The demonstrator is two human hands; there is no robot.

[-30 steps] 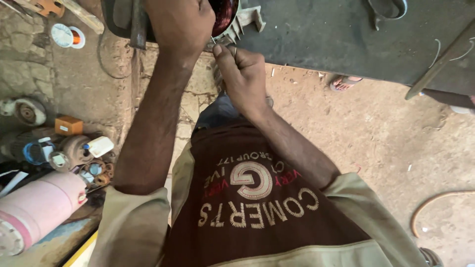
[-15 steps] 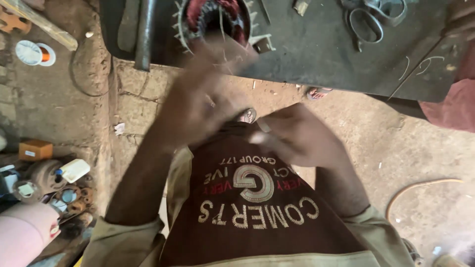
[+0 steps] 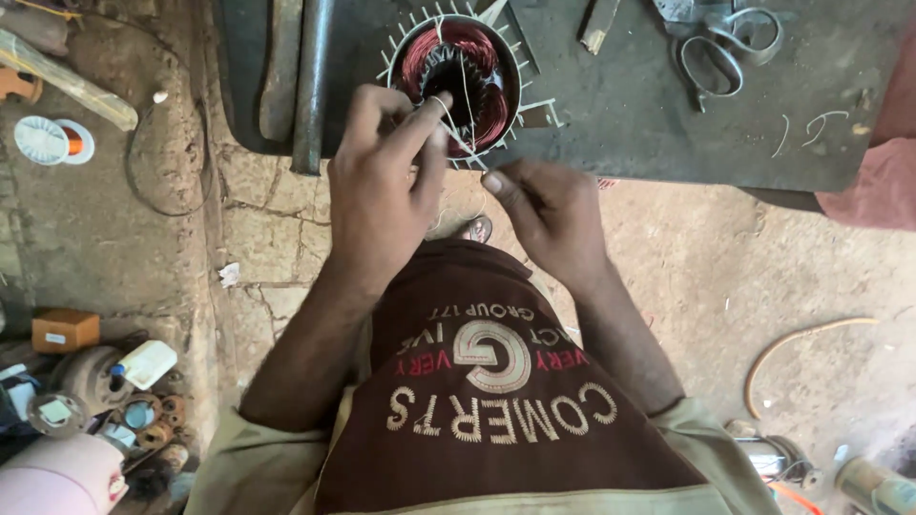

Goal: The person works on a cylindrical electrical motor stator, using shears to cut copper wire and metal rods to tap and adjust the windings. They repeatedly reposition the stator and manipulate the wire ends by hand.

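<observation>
A round motor stator [image 3: 460, 84] with red copper windings and pale paper slips sticking out around its rim stands on a dark metal worktable [image 3: 668, 124]. My left hand [image 3: 382, 191] is at its near edge, fingers pinched on a thin white thread [image 3: 450, 119] that runs over the windings. My right hand [image 3: 549, 215] is just below the stator, thumb and fingers closed on the same thread's lower end.
Scissors [image 3: 725, 48] lie at the table's far right, a metal bar [image 3: 310, 86] at its left. On the dirt floor to the left are a wire spool [image 3: 52, 141], a small box [image 3: 65, 330], motor parts [image 3: 95, 381] and a pink jug [image 3: 57, 482].
The view has tilted down so the stator is fully seen. Both hands were blurred lower down and have come up to the stator's near edge with the thread pulled taut.
</observation>
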